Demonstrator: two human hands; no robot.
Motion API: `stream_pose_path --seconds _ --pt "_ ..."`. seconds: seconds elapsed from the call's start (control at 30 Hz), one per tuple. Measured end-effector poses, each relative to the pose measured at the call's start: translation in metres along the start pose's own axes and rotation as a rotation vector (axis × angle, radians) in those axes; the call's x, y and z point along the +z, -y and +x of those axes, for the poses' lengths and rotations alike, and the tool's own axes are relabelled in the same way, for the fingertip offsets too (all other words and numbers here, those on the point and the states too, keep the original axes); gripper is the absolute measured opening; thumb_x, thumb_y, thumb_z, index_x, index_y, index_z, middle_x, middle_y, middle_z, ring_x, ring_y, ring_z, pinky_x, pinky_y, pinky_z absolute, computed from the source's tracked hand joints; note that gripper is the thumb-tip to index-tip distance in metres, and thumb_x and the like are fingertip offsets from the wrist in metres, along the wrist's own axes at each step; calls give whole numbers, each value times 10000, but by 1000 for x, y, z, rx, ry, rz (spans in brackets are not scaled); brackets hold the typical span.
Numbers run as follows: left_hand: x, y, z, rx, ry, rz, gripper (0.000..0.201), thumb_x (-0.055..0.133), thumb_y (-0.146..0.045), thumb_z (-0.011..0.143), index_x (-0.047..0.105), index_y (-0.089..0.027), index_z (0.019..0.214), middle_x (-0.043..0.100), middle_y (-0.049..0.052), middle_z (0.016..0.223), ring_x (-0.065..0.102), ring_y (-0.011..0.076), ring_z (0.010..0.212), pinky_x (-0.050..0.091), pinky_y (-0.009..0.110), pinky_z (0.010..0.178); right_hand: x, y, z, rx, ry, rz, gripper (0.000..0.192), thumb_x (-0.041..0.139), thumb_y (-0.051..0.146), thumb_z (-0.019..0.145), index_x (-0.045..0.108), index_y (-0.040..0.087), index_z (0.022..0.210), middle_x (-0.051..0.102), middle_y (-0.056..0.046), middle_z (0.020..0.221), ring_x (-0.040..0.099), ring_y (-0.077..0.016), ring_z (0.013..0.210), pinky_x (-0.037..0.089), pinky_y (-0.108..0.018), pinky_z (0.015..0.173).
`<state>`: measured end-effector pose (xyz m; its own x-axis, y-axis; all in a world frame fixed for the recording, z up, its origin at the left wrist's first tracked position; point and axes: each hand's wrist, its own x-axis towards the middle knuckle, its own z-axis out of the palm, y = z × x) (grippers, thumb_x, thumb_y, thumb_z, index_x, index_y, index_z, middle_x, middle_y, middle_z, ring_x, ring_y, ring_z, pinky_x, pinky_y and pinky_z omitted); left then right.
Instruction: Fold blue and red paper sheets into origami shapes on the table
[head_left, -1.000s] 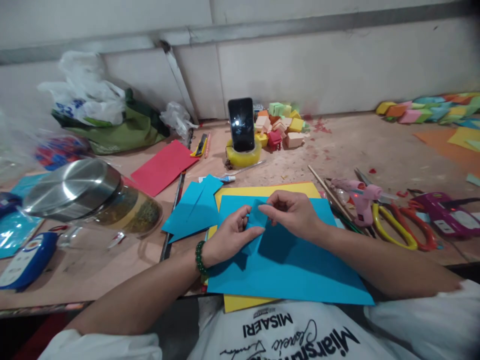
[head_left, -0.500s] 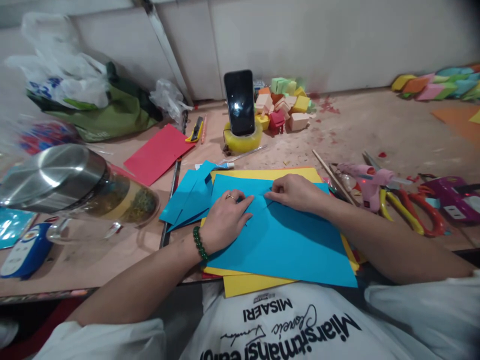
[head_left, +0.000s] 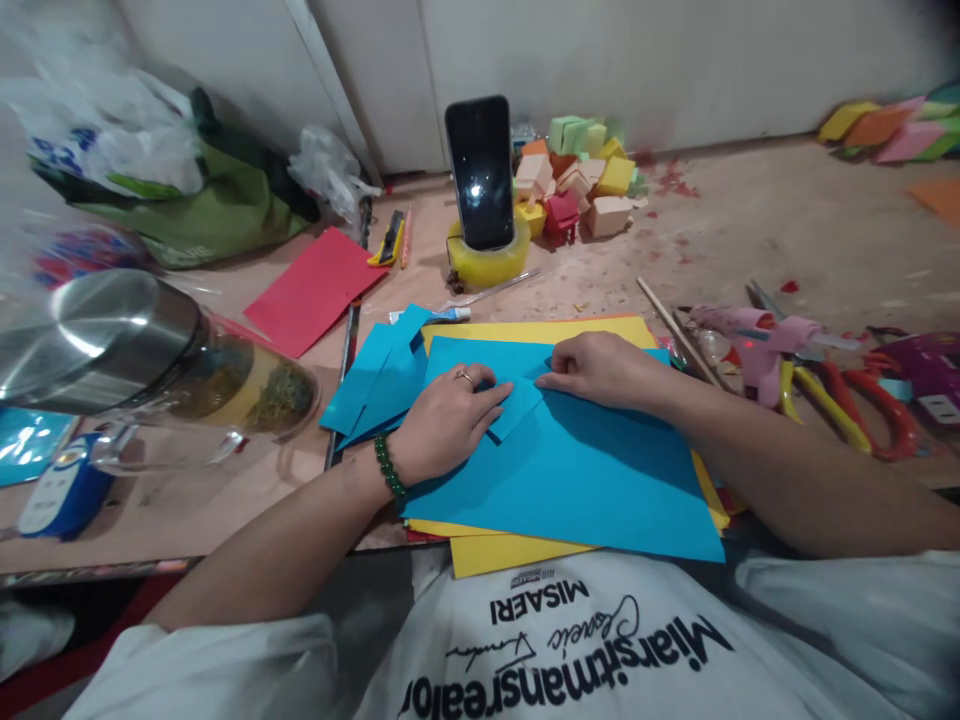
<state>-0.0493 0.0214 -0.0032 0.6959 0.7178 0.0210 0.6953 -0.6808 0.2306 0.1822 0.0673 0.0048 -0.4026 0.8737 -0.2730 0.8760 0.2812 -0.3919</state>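
Blue paper piece (head_left: 519, 412) lies on the larger blue sheet (head_left: 581, 490), between the left hand (head_left: 444, 422), whose extended fingers press it, and the right hand (head_left: 602, 370), pinching its corner. Likely light, stiffish yet easily creased, it seems best held by its edges.

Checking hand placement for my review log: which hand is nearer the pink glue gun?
Right. The right hand is left of the glue gun, over the large blue sheet; the left hand is farther left, at the small blue paper.
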Motion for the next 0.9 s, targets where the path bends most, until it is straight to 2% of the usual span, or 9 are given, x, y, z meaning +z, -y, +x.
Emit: stream_pose_path --seconds 0.1,0.2,0.33,0.5,0.67,0.9 --pt "-3 5 1 113 -5 -51 382 415 -362 990 618 -181 1258 564 152 1297 541 292 1120 461 456 935 1 -1 1 -4 -10 3 309 622 450 805 641 185 647 651 -41 633 527 -149 569 304 -268 513" --pt "-7 6 1 251 39 -65 381 527 -419 942 637 -190 1225 588 147 1304 522 321 1179 444 482 975 2 -2 1 -3 -15 13 301 628 446 800 647 185 650 648 -38 623 532 -150 573 308 -267 516" --pt "-11 5 2 343 70 -53 334 541 -407 939 668 -191 1160 665 127 1207 580 298 1102 479 450 929 1 -1 0 1 -12 29 299 638 438 797 639 189 633 643 -31 612 536 -149 572 309 -267 518" --pt "-11 4 2 378 21 -38 284 458 -291 982 703 -164 1050 718 111 1096 653 231 981 521 368 858 0 -1 0 3 -4 32 309 639 435 810 625 186 628 635 -26 615 534 -148 576 309 -269 525" --pt "-7 0 -1 377 -35 6 344 410 -248 995 706 -137 859 741 107 995 683 211 912 543 339 816 -1 -1 1 -3 -2 40 311 644 422 812 614 186 613 626 -21 602 532 -144 572 309 -263 520" --pt "-6 -4 -3 334 -1 72 289 434 -213 978 668 -134 827 735 110 1013 688 183 805 550 298 722 -5 1 1 16 57 82 300 648 405 821 626 180 624 644 -16 578 535 -133 538 320 -262 530"
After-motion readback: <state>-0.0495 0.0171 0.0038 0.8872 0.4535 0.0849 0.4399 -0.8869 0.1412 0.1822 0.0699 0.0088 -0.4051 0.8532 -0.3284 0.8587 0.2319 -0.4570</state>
